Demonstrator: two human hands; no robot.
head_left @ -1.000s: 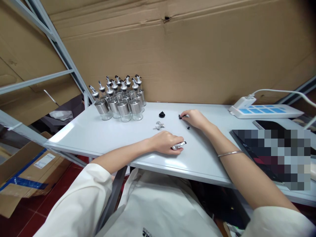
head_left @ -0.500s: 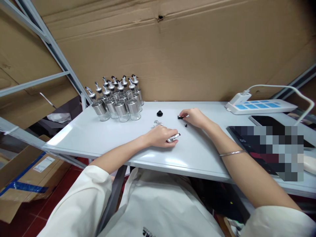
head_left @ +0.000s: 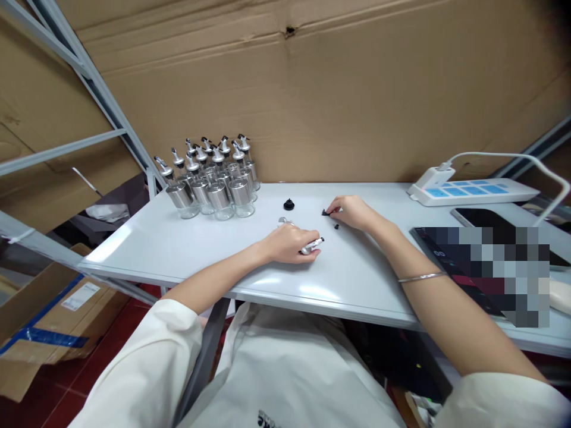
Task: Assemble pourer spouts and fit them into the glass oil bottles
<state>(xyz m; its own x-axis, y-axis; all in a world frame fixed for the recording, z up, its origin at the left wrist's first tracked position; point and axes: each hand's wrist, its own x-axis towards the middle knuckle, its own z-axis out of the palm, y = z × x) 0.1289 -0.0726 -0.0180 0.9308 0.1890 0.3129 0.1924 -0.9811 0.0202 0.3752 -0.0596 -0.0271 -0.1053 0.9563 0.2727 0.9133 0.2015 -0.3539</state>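
Observation:
My left hand (head_left: 292,244) is closed around a silver pour spout (head_left: 311,246) with a black tip, just above the white tabletop. Behind its knuckles lies a small shiny metal or clear piece (head_left: 285,222), partly hidden by the hand. The fingertips of my right hand (head_left: 350,212) are pinched on a small black part (head_left: 325,212) at the table surface. A tiny black piece (head_left: 336,226) lies just below those fingers. Farther left, a round, stepped black stopper (head_left: 289,204) stands on the table.
Several glass bottles (head_left: 222,202) with steel sleeves and pour spouts stand together at the back left. At the right are a white power strip (head_left: 477,191) with a plugged-in charger and cable, a phone (head_left: 499,226) and a blurred tablet-like screen (head_left: 446,255). Cardboard (head_left: 312,107) backs the table.
My left hand has shifted very slightly left and up with the pour spout. The black part at my right fingertips has turned a little; its outline now looks more upright.

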